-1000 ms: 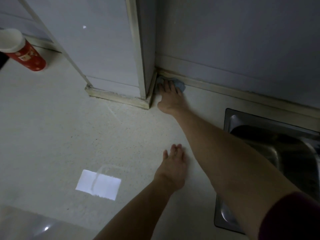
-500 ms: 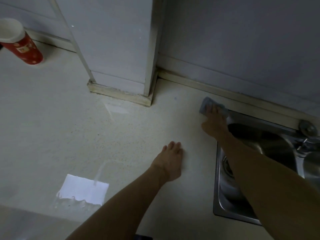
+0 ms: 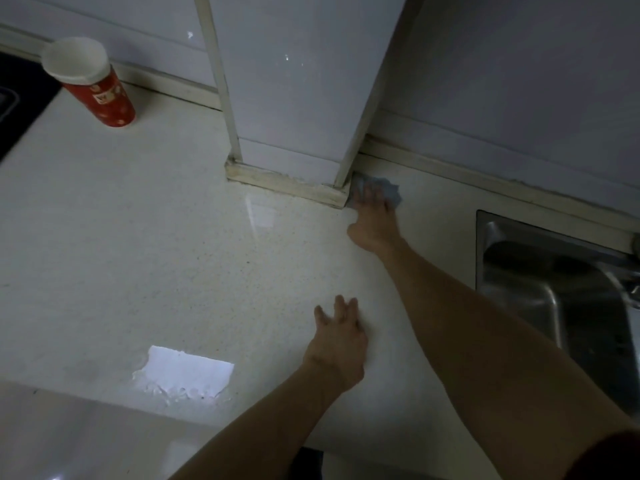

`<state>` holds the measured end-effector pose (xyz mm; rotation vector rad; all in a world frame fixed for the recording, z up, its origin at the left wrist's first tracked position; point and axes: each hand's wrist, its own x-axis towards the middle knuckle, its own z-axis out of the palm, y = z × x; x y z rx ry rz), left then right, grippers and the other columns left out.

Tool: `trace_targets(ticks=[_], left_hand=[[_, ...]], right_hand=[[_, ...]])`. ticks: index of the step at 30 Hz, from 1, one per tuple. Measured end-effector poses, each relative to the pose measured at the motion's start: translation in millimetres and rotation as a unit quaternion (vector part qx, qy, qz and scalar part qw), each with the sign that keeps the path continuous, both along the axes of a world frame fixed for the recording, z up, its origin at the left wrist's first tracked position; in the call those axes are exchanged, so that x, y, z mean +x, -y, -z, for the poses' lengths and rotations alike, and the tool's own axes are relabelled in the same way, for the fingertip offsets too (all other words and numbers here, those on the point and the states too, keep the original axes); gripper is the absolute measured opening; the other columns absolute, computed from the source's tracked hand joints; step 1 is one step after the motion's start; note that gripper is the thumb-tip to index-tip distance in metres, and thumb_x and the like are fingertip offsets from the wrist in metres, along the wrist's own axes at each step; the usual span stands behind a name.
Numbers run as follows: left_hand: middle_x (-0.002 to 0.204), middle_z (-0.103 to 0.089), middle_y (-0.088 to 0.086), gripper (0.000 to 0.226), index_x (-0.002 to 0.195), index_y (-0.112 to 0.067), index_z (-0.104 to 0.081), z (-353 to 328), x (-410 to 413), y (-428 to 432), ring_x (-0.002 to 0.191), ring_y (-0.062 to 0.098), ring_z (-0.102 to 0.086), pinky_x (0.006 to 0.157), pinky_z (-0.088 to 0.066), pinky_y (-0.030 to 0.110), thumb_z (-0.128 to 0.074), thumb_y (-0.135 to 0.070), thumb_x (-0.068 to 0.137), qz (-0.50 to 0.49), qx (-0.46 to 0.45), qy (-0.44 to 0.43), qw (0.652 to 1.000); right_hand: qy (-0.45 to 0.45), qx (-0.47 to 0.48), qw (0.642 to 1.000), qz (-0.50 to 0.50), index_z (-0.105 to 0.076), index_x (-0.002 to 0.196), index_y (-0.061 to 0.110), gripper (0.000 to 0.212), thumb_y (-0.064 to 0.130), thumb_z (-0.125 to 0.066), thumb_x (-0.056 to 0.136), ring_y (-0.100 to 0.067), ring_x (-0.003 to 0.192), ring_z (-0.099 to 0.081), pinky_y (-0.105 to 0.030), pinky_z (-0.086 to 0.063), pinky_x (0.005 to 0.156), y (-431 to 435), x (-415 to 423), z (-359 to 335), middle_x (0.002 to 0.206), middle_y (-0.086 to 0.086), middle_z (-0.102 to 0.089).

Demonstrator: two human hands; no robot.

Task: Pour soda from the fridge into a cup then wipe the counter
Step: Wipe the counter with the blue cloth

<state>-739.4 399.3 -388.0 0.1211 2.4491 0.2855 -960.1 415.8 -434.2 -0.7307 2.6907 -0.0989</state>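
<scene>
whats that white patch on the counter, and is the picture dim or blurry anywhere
Head view: dim overall; the white patch on the counter looks like blown-out glare, with a fainter reflection by the pillar; the cloth under the right hand is soft; the wide-angle lens splays the pillar edges.

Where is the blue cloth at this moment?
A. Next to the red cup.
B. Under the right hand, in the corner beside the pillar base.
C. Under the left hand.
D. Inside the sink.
B: the right hand presses the blue cloth on the counter against the pillar base, while the left hand lies flat on bare counter.
</scene>
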Motion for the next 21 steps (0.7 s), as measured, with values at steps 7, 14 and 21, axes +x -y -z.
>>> trace_targets(ticks=[7,14,21], left_hand=[[0.163,0.006,0.017,0.068,0.151,0.003,-0.019,-5,-6,2,0.149,0.039,0.009,0.118,-0.007,0.063,-0.049,-0.013,0.091,-0.029,0.035,0.037,0.998],[0.163,0.006,0.016,0.065,0.15,0.001,-0.023,-6,-4,-1,0.149,0.037,0.009,0.119,-0.007,0.062,-0.046,-0.014,0.092,-0.04,0.037,0.035,0.998],[0.164,0.002,0.014,0.065,0.149,0.003,-0.028,-7,-2,2,0.15,0.035,0.007,0.12,-0.006,0.059,-0.051,-0.013,0.091,-0.069,0.064,0.03,0.995]], right_hand=[[0.01,0.013,0.999,-0.034,0.003,0.155,0.02,0.08,0.012,-0.046,0.092,-0.023,0.149,0.01,-0.042,0.001,0.122,-29,2,-9,0.162,-0.004,0.012],[-0.004,0.032,0.997,0.072,-0.004,0.155,0.017,0.086,0.014,-0.057,0.086,-0.027,0.149,0.002,-0.046,-0.01,0.121,-141,7,-11,0.162,-0.008,0.001],[0.011,0.049,0.98,0.191,-0.013,0.153,0.015,0.08,0.023,-0.046,0.081,-0.033,0.146,-0.009,-0.049,-0.018,0.119,-171,33,-8,0.159,-0.014,-0.008]])
